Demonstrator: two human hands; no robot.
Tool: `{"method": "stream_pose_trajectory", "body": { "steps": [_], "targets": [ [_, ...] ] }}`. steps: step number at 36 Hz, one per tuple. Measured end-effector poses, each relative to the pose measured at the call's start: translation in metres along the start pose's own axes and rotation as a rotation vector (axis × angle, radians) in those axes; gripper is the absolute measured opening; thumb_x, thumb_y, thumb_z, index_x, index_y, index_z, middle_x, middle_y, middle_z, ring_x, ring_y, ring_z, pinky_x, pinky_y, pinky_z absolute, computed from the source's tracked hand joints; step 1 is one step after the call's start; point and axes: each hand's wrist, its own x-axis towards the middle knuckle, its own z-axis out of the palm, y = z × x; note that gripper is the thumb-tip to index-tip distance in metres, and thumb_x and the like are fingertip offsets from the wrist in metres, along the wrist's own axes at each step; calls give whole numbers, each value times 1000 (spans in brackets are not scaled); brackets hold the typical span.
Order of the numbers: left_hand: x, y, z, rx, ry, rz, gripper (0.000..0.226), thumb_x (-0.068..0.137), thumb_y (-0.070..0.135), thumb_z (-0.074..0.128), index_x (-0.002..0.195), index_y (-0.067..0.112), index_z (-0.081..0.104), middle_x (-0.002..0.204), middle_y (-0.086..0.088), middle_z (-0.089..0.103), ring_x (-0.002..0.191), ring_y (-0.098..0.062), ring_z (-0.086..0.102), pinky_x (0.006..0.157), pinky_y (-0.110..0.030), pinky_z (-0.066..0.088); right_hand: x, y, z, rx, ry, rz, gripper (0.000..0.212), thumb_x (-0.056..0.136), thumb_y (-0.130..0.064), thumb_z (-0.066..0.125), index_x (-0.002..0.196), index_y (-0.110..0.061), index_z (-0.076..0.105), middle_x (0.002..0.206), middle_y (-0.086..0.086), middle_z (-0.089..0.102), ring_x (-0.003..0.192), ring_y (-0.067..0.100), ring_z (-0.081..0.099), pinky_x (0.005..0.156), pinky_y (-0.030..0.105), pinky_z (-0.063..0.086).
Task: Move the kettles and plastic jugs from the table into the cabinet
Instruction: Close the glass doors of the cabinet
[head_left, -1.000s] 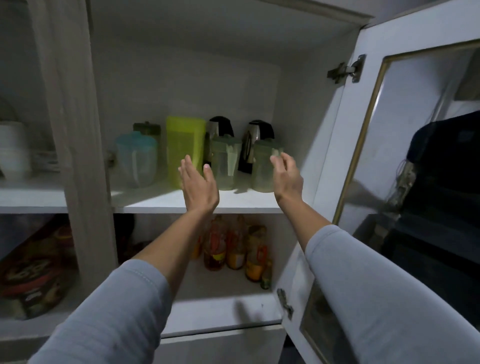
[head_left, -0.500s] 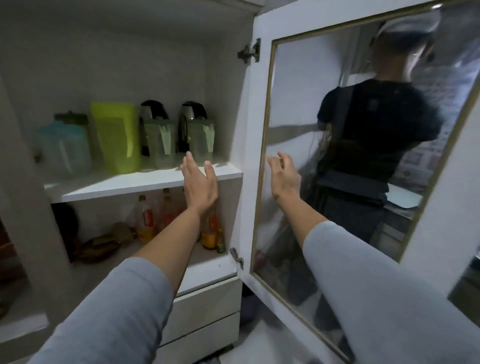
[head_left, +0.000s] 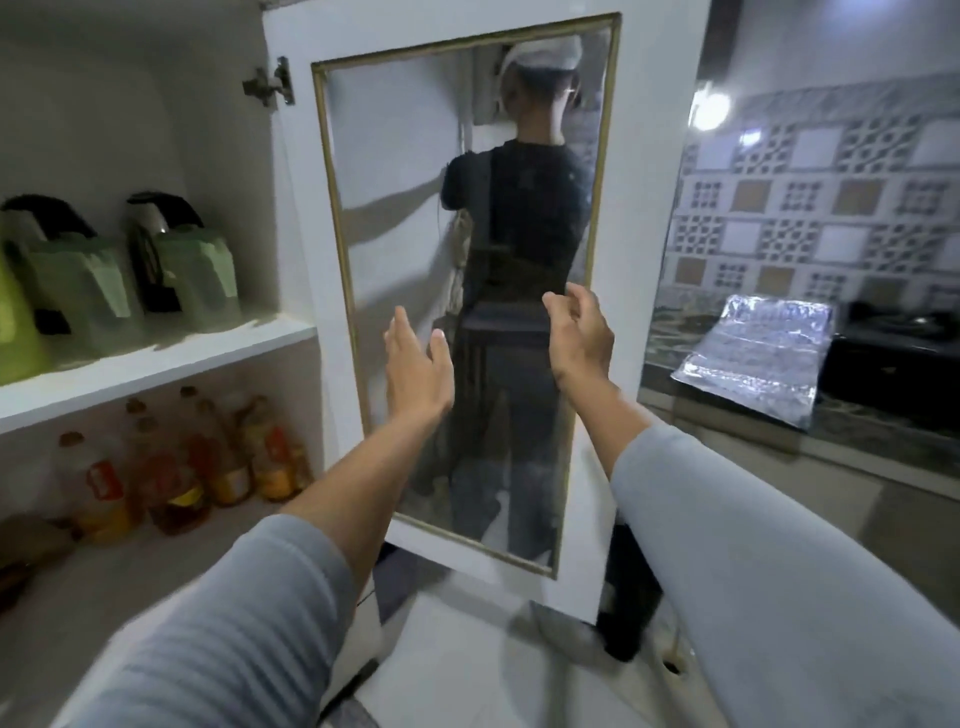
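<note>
The cabinet door (head_left: 296, 218) is white with a thin gold trim (head_left: 332, 218) around its glass. On the white upper shelf (head_left: 156, 364) stand pale green jugs (head_left: 200, 280) before black-and-silver kettles (head_left: 156, 218). Amber oil bottles (head_left: 176, 483) carry red and yellow labels. Grey sleeves (head_left: 779, 597). The wall tiles (head_left: 831, 208) bear a grey-and-white lattice with tan squares; silver foil (head_left: 763, 358) lies on the dark counter (head_left: 883, 431).

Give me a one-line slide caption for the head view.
Both empty hands, left and right, raised before the open glass cabinet door; jugs and kettles already shelved.
</note>
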Motion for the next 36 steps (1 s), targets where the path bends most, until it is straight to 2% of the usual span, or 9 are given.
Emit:
{"method": "stream_pose_trajectory", "body": {
  "steps": [4, 7, 11, 18, 23, 27, 36],
  "targets": [
    [-21, 26, 28, 7, -104, 76, 66, 100, 36, 38, 154, 13, 8, 162, -5, 11, 150, -21, 8, 120, -35, 12, 10, 0, -41, -53, 132, -2, 42, 93, -37, 51, 132, -24, 51, 134, 1, 56, 120, 21, 54, 96, 32, 45],
    [-31, 45, 48, -5, -165, 106, 68, 99, 35, 42, 154, 11, 8, 162, -6, 11, 150, -22, 8, 120, -33, 13, 23, -2, -64, -91, 194, -18, 42, 92, -33, 53, 132, -23, 49, 134, 1, 53, 119, 20, 53, 88, 27, 42],
    [-39, 67, 74, 19, -219, 130, 71, 99, 39, 43, 155, 15, 7, 162, -3, 9, 150, -21, 9, 119, -35, 16, 41, -5, -85, -145, 215, -38, 49, 90, -32, 55, 137, -23, 45, 139, 3, 47, 124, 22, 48, 95, 31, 41],
    [-39, 97, 127, 9, -315, 66, 74, 97, 45, 43, 154, 22, 2, 163, 1, 3, 150, -23, 9, 119, -42, 17, 74, -4, -105, -117, 18, 17, 67, 87, -37, 56, 148, -29, 29, 149, 4, 41, 133, 28, 43, 104, 42, 43],
    [-45, 105, 156, 4, -337, 29, 84, 94, 46, 50, 154, 21, -4, 163, 0, -4, 151, -23, 4, 119, -41, 14, 96, -3, -113, -78, -74, 23, 74, 85, -38, 58, 150, -28, 24, 155, 1, 33, 137, 26, 39, 106, 43, 43],
    [-44, 112, 176, -14, -305, -5, 87, 92, 44, 54, 154, 21, -3, 163, -1, -5, 150, -24, 6, 119, -41, 16, 114, -2, -115, -50, -139, 12, 76, 86, -39, 58, 152, -27, 21, 156, 1, 32, 139, 24, 37, 108, 38, 34],
    [-44, 114, 205, -42, -249, -47, 90, 92, 42, 56, 153, 21, -6, 162, 2, -10, 151, -18, 1, 119, -35, 13, 143, -1, -111, -74, -262, 1, 71, 90, -46, 52, 151, -28, 22, 156, 2, 30, 140, 27, 32, 110, 40, 32]
  ]
}}
